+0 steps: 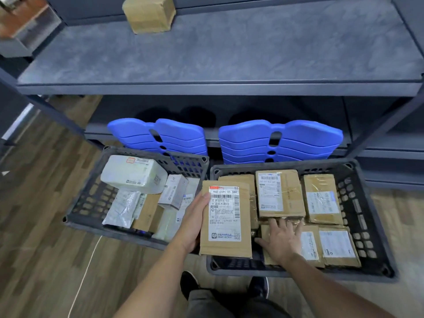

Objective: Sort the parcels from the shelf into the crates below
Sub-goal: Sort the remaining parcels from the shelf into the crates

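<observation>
Your dark shoes [189, 283] stand on the wooden floor [34, 226] just before the front edge of the right crate [367, 244], and both bare forearms reach out over them.

Your left hand [195, 223] grasps a flat cardboard parcel [226, 219] by its left edge, thumb on the top face beside the white shipping label; the fingers beneath are hidden. You hold the parcel label-up over the right crate's left edge, its near end above the front left corner.

Your right hand [281, 239] is released, fingers spread and laid flat on the brown parcels near the middle of the right crate's front edge. More labelled brown parcels [322, 198] lie flat and close together across that crate, out to its right wall.

At your left, the left crate [91, 203] stands beside the right one, their near corners almost touching. It holds a large white bag [133, 173] at its back left corner, a small white box [173, 191] toward its right wall, a silvery pouch [121, 210] and a brown box [146, 214] near the front.

Behind the crates stand two stacks of blue plastic [298, 138]. Above, the grey shelf [229, 53] carries one small cardboard box [149, 14] toward its back left. A white cable [85, 276] runs across the floor at your left.
</observation>
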`<state>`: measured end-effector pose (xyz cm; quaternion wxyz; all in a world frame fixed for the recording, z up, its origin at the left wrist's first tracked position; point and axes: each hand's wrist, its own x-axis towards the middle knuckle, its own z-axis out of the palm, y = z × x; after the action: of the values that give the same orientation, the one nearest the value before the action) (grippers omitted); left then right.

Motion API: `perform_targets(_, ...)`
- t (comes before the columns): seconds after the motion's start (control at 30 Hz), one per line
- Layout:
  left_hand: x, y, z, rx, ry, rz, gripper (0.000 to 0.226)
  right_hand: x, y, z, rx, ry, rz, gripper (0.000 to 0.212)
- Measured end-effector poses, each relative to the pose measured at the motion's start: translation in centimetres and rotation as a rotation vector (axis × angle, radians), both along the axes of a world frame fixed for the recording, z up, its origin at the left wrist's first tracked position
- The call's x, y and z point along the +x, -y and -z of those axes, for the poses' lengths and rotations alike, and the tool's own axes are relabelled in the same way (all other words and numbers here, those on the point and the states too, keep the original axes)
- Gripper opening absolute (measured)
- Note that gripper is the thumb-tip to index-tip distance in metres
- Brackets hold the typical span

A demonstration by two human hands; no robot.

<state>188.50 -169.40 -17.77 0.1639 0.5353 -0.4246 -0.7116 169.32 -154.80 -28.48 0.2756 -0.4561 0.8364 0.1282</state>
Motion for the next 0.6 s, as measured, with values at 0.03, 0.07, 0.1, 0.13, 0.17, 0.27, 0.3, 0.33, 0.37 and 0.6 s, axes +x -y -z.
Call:
perform_targets(0.03,-0.2,-0.1,0.2,0.008,-0.002,0.003,0.035,-0.2,0.0,0.0,-0.023,0.019,0.008,0.08)
perform_targets(0.07,-0.4,-0.3,0.4,0.015,-0.002,0.004,0.037,-0.3,-0.1,0.0,-0.037,0.042,0.016,0.081)
perform_targets(0.1,-0.6,-0.5,0.5,0.024,-0.008,0.0,0.038,-0.4,-0.2,0.1,-0.055,0.061,0.017,0.081)
perform_targets(0.13,-0.7,-0.8,0.7,0.038,-0.016,-0.01,0.038,-0.3,-0.3,0.3,-0.091,0.074,0.002,0.081)
perform_targets(0.17,-0.8,-1.0,0.8,0.057,-0.023,-0.025,0.038,0.0,-0.6,0.3,-0.149,0.095,-0.034,0.081)
perform_targets(0.27,-0.6,-1.1,1.2,0.141,-0.059,-0.083,0.044,1.7,-1.6,-0.2,-0.262,0.308,-0.198,0.077)
perform_targets(0.3,-0.5,-0.9,1.2,0.175,-0.071,-0.101,0.044,2.5,-2.1,-0.6,-0.245,0.362,-0.275,0.08)
perform_targets(0.33,-0.5,-0.7,1.4,0.173,-0.063,-0.115,0.039,3.1,-2.6,-1.0,-0.221,0.397,-0.342,0.089)
perform_targets(0.37,-0.4,-0.5,1.4,0.148,-0.046,-0.113,0.031,3.6,-3.2,-1.2,-0.179,0.429,-0.371,0.103)
perform_targets(0.6,-0.3,-1.1,1.1,0.051,-0.01,0.196,0.036,4.0,-2.3,-0.9,-0.203,0.512,-0.123,0.117)
